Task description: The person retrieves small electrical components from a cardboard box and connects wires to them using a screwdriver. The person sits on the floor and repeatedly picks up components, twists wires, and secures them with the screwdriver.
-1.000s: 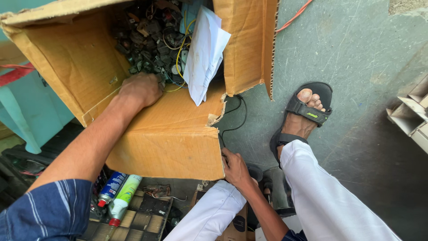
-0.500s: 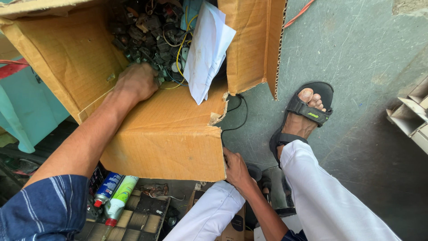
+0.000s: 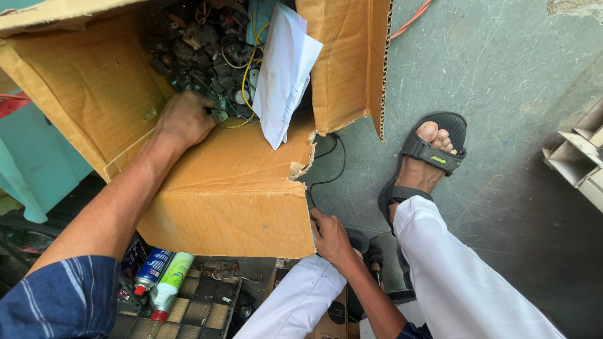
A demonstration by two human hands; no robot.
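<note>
A: Entry, head view. Largest first: the box (image 3: 213, 188), brown cardboard, tipped on its side with its mouth facing up-frame and away. All positions below are taken from it.

B: Floor?

A: Grey-green floor (image 3: 502, 75) to the right of the box. A sandalled foot (image 3: 424, 160) rests on it, just right of the box's near right corner, with a white trouser leg (image 3: 465, 276) running down-frame from there.

B: Contents?

A: A pile of dark parts (image 3: 201, 50) deep in the box, threaded with yellow wire (image 3: 248, 69). A white paper (image 3: 282, 72) stands tilted against the inside of the right flap. The pile spreads across the back, with no clear long axis.

B: Hands?

A: Left hand (image 3: 185, 119) is inside the box at the near edge of the pile, knuckles up, fingers curled down into the parts. Whether they pinch a piece I cannot tell; the fingertips are hidden under the hand. The parts lie straight ahead of those fingers, deeper into the box, touching them.

B: And the right?

A: Right hand (image 3: 330, 235) is at the box's near right corner, fingers bent and pressed against the cardboard edge, probably bracing it. It is well apart from the pile, so the left is the nearer hand by far.

B: Small items?

A: Below the box's near left side are two spray cans (image 3: 160, 279), one blue and one green-white, lying on a slatted crate (image 3: 201, 307). A black cable (image 3: 333, 169) loops on the floor beside the right flap.
</note>
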